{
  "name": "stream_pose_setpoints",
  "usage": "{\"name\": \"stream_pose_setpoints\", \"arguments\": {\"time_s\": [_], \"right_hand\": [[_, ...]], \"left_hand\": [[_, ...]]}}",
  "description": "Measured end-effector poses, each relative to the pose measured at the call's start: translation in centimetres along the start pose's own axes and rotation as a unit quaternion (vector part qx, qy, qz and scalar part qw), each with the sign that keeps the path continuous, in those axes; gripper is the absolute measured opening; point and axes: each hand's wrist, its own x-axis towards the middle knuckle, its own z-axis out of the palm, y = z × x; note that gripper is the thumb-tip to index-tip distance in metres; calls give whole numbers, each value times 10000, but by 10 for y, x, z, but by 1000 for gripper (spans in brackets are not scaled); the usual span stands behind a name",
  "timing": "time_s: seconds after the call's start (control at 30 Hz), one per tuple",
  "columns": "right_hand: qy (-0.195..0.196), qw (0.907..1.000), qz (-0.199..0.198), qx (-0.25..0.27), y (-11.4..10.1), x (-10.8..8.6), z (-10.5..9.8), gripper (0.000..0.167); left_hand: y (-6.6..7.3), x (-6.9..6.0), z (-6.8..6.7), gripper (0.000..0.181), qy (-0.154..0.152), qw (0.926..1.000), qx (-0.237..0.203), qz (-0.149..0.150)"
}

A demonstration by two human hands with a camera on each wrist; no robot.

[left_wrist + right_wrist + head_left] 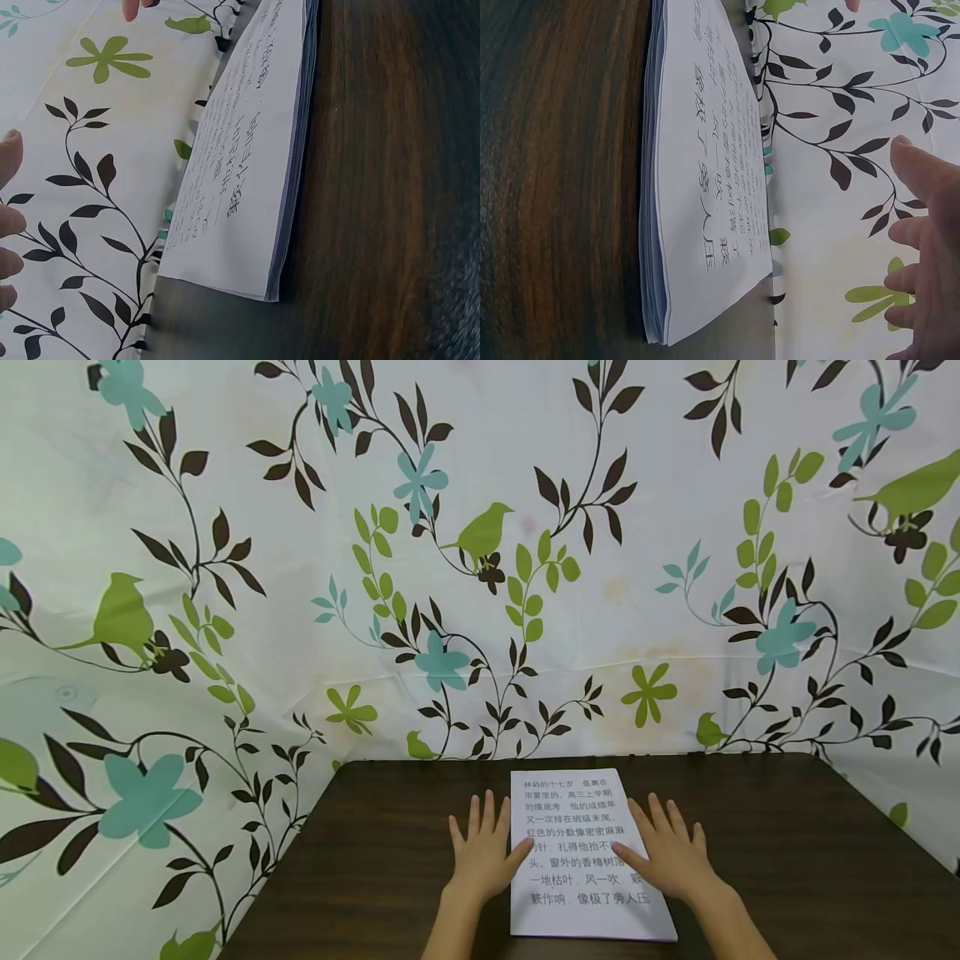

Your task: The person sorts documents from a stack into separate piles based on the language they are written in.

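A stack of white paper (573,918) printed with several lines of Chinese characters lies on the dark wooden table. Its layered edge shows in the left wrist view, where the paper stack (255,187) is seen from the side. My left hand (482,853) is at the stack's left edge, fingers spread and straight, thumb over the page. On the opposite side my right hand (672,856) has its fingers spread too, its thumb over the right part of the text. Neither hand grips anything. In the right wrist view, fingertips (911,232) appear at the right edge.
The dark wood-grain table (375,860) extends to both sides of the stack. Behind its far edge hangs a white cloth (480,710) patterned with leaves, blue flowers and green birds.
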Motion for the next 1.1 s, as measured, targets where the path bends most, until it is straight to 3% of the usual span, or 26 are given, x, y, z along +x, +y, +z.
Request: {"name": "stream_pose_setpoints", "arguments": {"time_s": [0.1, 0.23, 0.37, 0.47, 0.53, 0.7, 0.77, 0.8, 0.9, 1.0, 1.03, 1.1], "right_hand": [[103, 9999, 6, 79, -1, 1, -1, 86], [349, 9991, -40, 253, 0, 4, -2, 82], [557, 9959, -80, 711, 3, 9, -1, 74], [376, 9884, 74, 1472, 7, 12, -1, 72], [136, 9774, 303, 2088, 9, 13, -1, 71], [-319, 9309, 956, 3512, 16, 14, 2, 69], [-422, 9136, 1151, 3877, 20, 14, 5, 71], [-455, 9103, 1223, 3929, 25, 15, 9, 71], [-618, 8894, 1492, 4276, 30, 13, 15, 76], [-690, 8701, 1643, 4596, 34, 11, 19, 81], [-700, 8602, 1714, 4751, 32, 9, 17, 83], [-709, 8547, 1765, 4831, 33, 9, 19, 82]], "left_hand": [[0, 1, -1, 71, 9, 9997, -250, -37], [0, 4, -4, 69, -2, 9934, -1143, -53], [-1, 11, -5, 67, -48, 9759, -2182, -36], [-5, 16, -2, 66, -61, 9578, -2861, -259], [-8, 20, 1, 66, -82, 9418, -3314, -558], [-16, 25, 9, 68, -162, 8901, -4350, -1354], [-20, 26, 12, 70, -260, 8670, -4739, -1522], [-22, 26, 14, 71, -331, 8568, -4897, -1584], [-26, 24, 19, 70, -559, 8304, -5278, -1697], [-28, 23, 23, 69, -695, 8209, -5389, -1759], [-28, 22, 24, 69, -714, 8205, -5386, -1778], [-28, 22, 28, 69, -741, 8211, -5355, -1833]]}}
